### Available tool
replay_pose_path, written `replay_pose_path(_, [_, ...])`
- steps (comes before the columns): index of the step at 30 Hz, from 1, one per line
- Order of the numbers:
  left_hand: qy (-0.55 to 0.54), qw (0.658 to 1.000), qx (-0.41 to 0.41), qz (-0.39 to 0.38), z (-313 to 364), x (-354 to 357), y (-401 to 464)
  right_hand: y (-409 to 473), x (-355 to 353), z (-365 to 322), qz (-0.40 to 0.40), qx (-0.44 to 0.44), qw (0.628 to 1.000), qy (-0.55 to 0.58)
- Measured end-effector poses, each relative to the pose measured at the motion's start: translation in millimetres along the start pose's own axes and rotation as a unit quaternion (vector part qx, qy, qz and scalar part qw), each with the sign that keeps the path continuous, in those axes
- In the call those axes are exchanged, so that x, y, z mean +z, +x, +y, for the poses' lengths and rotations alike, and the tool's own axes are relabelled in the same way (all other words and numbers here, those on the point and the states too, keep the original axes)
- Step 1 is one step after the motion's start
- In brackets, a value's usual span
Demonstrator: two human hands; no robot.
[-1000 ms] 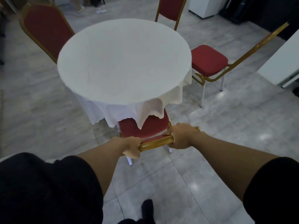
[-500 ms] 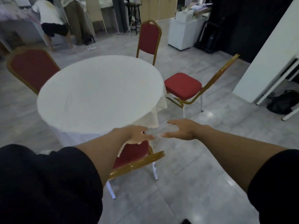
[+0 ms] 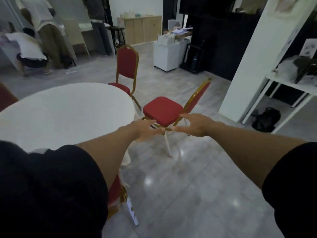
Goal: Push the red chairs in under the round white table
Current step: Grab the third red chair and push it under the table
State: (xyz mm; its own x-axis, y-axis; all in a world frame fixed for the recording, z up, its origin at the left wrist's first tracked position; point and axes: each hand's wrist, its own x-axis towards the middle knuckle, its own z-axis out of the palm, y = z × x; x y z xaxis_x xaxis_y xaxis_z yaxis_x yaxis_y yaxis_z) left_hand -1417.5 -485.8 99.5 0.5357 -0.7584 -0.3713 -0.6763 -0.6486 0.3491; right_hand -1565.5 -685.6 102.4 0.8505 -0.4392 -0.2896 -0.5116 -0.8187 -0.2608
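The round white table (image 3: 65, 110) fills the left of the view. A red chair with a gold frame (image 3: 163, 110) stands to its right, its seat fully out from the table and its back on the far side. A second red chair (image 3: 127, 66) stands behind the table. Low at my left, the chair I held before (image 3: 114, 193) sits tucked under the cloth. A sliver of another red chair (image 3: 6, 98) shows at the left edge. My left hand (image 3: 145, 130) and my right hand (image 3: 193, 125) hover open in front of me, holding nothing.
A white pillar (image 3: 253, 54) and a white rack (image 3: 291, 86) stand on the right, with a black bag (image 3: 265, 119) on the floor. A white cabinet (image 3: 169, 52) is at the back. People (image 3: 30, 47) stand and bend at the far left. Grey tile floor (image 3: 197, 186) lies ahead.
Both hands let go of the near chair's back, which now sits tucked under the table. My view swung up and to the right, toward the chair on the table's right side.
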Motion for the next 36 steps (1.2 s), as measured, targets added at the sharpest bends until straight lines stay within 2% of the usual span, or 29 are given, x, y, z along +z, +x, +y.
replay_pose_path(14, [0.057,0.998,0.034,-0.021,90.0,-55.0,239.5,131.4,-94.3,142.3,0.021,0.070,0.997,0.024])
replay_pose_path(23, [0.070,0.994,0.084,-0.022,151.9,-80.2,368.0,215.3,-143.2,228.4,0.039,0.068,0.997,0.022])
replay_pose_path(30, [0.049,0.998,0.045,-0.018,210.1,-78.4,471.3,298.7,-181.3,327.0,0.033,0.038,0.999,0.003])
replay_pose_path(36, [0.020,1.000,-0.003,-0.020,254.1,-77.9,540.9,382.0,-205.8,393.9,-0.004,-0.017,1.000,-0.004])
